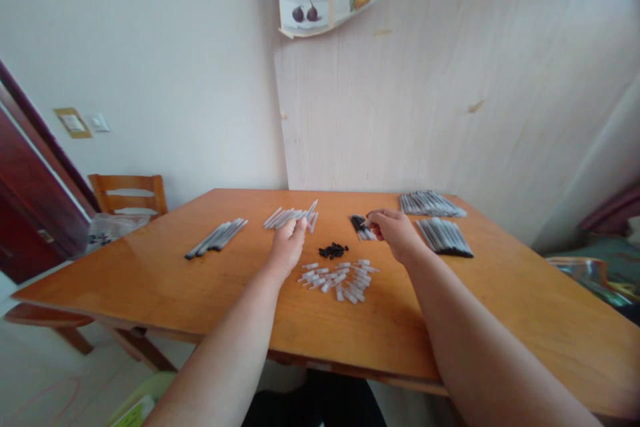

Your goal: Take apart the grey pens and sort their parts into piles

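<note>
My left hand (290, 240) is closed around a clear, whitish pen barrel (313, 207), which points up and away at a slant. Behind that hand lies a row of similar pale barrels (277, 217). My right hand (393, 230) is pinched beside a small bundle of black-and-clear pen parts (361, 227). A small thin piece seems to show at its fingertips, too small to name. Between the hands, small black plugs (333, 251) lie in a heap. Nearer to me, white translucent tip pieces (345, 278) are scattered.
Grey pens with black ends (217, 238) lie at left on the wooden table (225, 307). Two larger rows of pens, a near one (445, 237) and a far one (431, 203), lie at right. A wooden chair (129, 192) stands behind the left edge, the wall at the back.
</note>
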### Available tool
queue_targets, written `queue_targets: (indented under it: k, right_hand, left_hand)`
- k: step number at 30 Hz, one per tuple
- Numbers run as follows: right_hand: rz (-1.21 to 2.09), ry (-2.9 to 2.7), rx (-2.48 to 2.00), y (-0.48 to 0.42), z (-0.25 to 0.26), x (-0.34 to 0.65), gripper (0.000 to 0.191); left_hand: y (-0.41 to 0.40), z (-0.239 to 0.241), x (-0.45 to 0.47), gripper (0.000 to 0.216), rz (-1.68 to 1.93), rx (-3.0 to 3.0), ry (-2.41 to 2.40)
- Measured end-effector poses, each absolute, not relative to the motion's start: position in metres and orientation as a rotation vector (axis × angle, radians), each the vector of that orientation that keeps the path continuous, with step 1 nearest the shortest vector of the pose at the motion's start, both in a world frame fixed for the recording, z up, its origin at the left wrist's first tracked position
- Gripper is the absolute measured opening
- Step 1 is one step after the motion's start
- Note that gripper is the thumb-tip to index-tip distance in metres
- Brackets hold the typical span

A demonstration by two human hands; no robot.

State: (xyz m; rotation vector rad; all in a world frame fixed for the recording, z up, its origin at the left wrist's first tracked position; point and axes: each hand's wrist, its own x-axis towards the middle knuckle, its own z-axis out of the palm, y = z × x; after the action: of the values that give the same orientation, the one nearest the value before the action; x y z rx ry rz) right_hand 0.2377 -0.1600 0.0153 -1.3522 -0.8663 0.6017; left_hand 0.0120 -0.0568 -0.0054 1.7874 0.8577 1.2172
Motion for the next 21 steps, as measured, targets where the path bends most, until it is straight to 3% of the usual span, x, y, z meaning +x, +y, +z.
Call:
queue_targets:
  k: [8, 13, 21]
  right_hand:
    - [0.578, -1.242, -1.703, -0.16, 0.005, 0.236, 0.004]
    - [0.423, -1.452, -1.87, -0.151, -0.009, 0.234, 0.01]
    - [0.469, -1.486, -1.98, -0.146, -0.021, 0.233, 0.015]
  left_hand:
    - [-0.054, -0.003, 0.007, 0.036, 1.287, 1.584, 0.858]
    - [-0.055, -0.003, 0.009, 0.039, 1.227, 1.453, 0.825]
    - [-0.055, -0.001, 0.011, 0.033, 1.15, 1.257, 0.715]
